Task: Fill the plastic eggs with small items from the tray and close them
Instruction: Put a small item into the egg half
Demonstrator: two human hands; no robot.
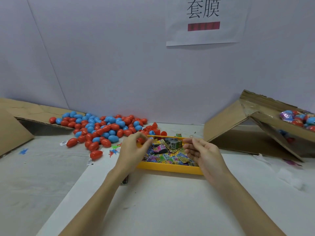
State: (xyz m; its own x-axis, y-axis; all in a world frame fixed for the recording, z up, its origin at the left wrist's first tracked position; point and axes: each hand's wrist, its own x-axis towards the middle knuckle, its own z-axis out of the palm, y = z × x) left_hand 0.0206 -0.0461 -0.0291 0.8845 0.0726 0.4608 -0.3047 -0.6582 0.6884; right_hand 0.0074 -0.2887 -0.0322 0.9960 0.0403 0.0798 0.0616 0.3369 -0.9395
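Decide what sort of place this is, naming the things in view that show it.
Probably a small packing workstation: a heap of red and blue plastic eggs, a yellow tray of small packets, and a cardboard box holding wrapped eggs.

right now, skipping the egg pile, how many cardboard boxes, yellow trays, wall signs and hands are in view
cardboard boxes: 2
yellow tray: 1
paper wall sign: 1
hands: 2, the left hand pinching a small blue-and-white item, the right hand relaxed over the tray
total: 6
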